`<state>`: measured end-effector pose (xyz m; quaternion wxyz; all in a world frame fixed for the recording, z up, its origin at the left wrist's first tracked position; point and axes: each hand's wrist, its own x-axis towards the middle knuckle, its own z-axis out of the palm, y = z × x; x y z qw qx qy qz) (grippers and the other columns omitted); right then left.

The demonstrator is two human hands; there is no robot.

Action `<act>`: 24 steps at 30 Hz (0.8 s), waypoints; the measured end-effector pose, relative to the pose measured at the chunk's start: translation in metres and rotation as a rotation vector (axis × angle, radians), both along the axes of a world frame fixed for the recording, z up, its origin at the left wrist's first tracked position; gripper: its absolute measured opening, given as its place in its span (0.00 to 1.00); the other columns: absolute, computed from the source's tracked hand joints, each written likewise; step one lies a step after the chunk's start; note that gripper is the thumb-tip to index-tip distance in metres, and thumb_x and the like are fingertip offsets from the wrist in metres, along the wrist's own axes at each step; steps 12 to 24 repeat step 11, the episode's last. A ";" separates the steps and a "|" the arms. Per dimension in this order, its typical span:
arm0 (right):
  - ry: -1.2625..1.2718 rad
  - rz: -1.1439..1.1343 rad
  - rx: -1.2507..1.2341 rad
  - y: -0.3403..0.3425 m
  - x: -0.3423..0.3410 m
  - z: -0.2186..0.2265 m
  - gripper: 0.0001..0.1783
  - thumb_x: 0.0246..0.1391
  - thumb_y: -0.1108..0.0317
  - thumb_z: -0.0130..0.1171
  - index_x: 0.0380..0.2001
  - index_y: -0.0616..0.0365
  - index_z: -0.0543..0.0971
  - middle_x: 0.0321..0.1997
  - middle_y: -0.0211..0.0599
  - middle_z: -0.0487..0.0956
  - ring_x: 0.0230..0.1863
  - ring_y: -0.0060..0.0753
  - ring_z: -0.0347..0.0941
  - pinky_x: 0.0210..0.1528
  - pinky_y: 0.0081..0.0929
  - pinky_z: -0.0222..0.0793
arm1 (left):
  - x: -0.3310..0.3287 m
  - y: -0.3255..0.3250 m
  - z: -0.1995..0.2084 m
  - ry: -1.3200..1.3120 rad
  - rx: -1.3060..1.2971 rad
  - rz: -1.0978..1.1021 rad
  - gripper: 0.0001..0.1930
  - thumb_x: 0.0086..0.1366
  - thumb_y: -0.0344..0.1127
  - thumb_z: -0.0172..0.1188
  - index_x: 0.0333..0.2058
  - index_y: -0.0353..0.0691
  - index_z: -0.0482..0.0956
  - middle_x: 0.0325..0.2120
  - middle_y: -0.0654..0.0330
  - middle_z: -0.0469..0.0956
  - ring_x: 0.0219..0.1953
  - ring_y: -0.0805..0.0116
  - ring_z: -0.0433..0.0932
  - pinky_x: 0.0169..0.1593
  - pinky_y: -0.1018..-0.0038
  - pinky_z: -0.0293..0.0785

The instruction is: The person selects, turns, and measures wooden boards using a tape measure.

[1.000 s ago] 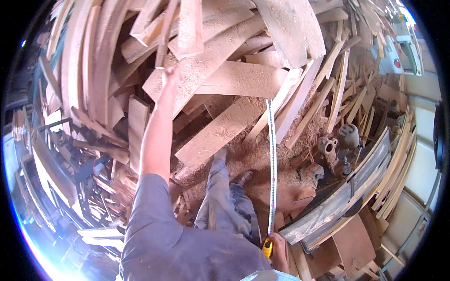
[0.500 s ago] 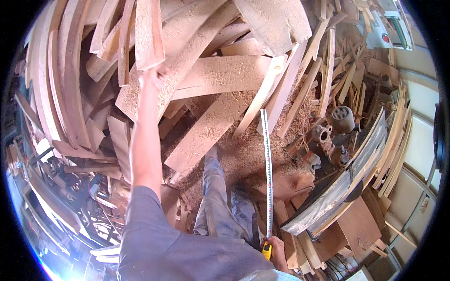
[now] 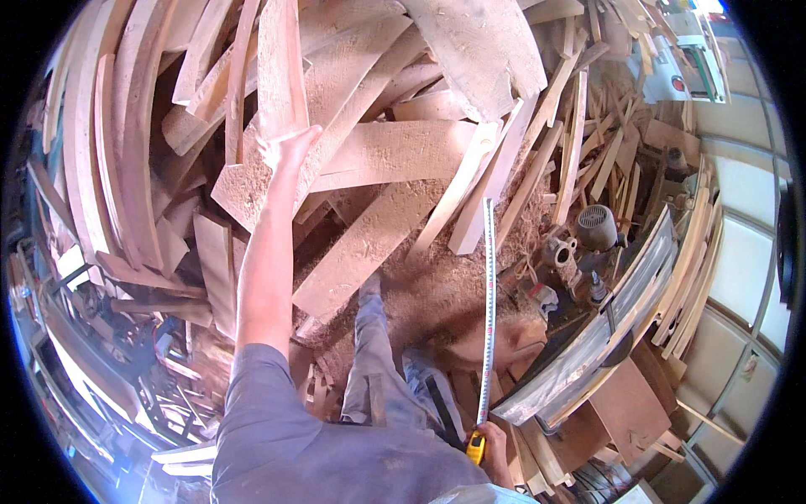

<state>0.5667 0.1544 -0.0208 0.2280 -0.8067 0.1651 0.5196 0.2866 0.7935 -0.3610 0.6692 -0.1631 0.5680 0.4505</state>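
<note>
My left hand (image 3: 287, 148) is stretched far forward, at the near end of a long wooden board (image 3: 281, 71). Its fingers close around the board's end, partly hidden there, and the thumb points right. The board rests over a heap of other rough planks. Low at my right side, my right hand (image 3: 495, 449) grips a yellow tape measure (image 3: 476, 448). Its white blade (image 3: 489, 311) is pulled out and points forward, free end up, reaching above the sawdust near a narrow pale plank (image 3: 466, 185).
Stacked curved boards (image 3: 126, 126) stand at the left. Sawdust (image 3: 428, 286) covers the floor around my legs. At the right lie a grey motor (image 3: 597, 228), a clear bottle (image 3: 598, 290) and a long metal-faced panel (image 3: 579, 361). Thin offcuts (image 3: 617, 160) pile up behind them.
My left hand and the board's end have shifted slightly right and down in view, and the hand shows more plainly. The tape blade's free end has swung a little right. My right hand keeps its grip.
</note>
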 end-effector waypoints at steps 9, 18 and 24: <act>0.079 -0.015 -0.016 -0.029 -0.003 -0.032 0.13 0.56 0.64 0.55 0.34 0.65 0.80 0.27 0.42 0.81 0.25 0.34 0.78 0.31 0.29 0.76 | 0.014 0.045 0.070 -1.914 -0.634 2.272 0.66 0.51 0.75 0.66 0.76 0.50 0.38 0.77 0.48 0.34 0.78 0.44 0.37 0.76 0.43 0.39; 0.090 -0.045 -0.010 -0.049 -0.004 -0.041 0.13 0.56 0.64 0.56 0.35 0.65 0.80 0.27 0.43 0.81 0.26 0.36 0.79 0.32 0.30 0.77 | 0.024 0.050 0.068 -2.261 -0.602 3.161 0.69 0.48 0.76 0.68 0.77 0.53 0.36 0.77 0.47 0.31 0.78 0.42 0.34 0.75 0.36 0.37; 0.090 -0.045 -0.010 -0.049 -0.004 -0.041 0.13 0.56 0.64 0.56 0.35 0.65 0.80 0.27 0.43 0.81 0.26 0.36 0.79 0.32 0.30 0.77 | 0.024 0.050 0.068 -2.261 -0.602 3.161 0.69 0.48 0.76 0.68 0.77 0.53 0.36 0.77 0.47 0.31 0.78 0.42 0.34 0.75 0.36 0.37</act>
